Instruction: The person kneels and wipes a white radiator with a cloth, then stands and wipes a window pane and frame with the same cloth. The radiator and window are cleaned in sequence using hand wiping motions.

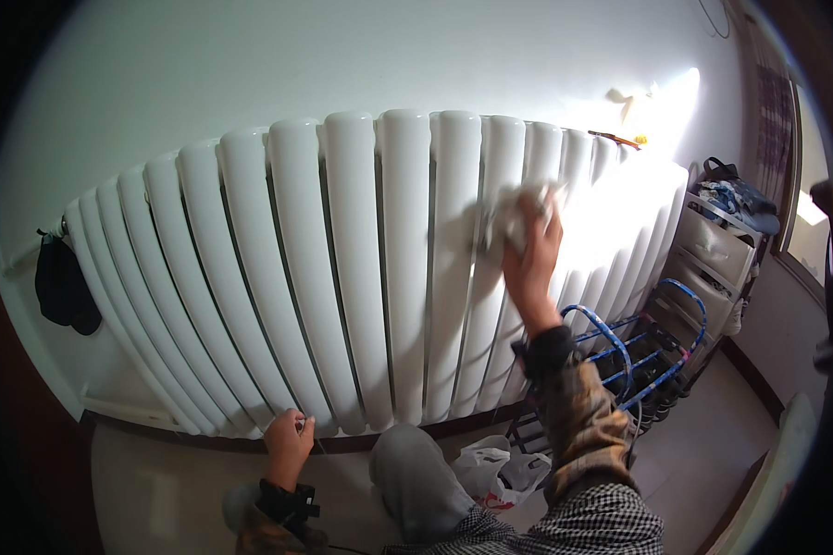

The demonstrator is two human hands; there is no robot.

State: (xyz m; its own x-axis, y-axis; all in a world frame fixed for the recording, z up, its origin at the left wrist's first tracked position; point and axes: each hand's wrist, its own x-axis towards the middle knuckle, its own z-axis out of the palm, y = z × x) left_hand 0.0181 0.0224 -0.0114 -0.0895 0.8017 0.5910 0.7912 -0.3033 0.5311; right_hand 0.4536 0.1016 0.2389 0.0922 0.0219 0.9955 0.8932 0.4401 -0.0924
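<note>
The white radiator (pixel 405 268) spreads across the wall in front of the person, its long axis running left to right and its columns standing upright. The right hand (pixel 531 273) is raised to the upper part of the radiator, right of its middle, fingers closed over a pale, bunched cloth (pixel 507 222). The cloth lies between that hand and the radiator's front, with no clear long axis of its own; blur hides whether it touches the metal. The left hand (pixel 290 437) is down at the radiator's bottom edge, left of its middle, fingers curled in; I cannot tell whether they grip anything. So the right hand is the nearer one to the cloth, which sits above and well to the right of the left hand
</note>
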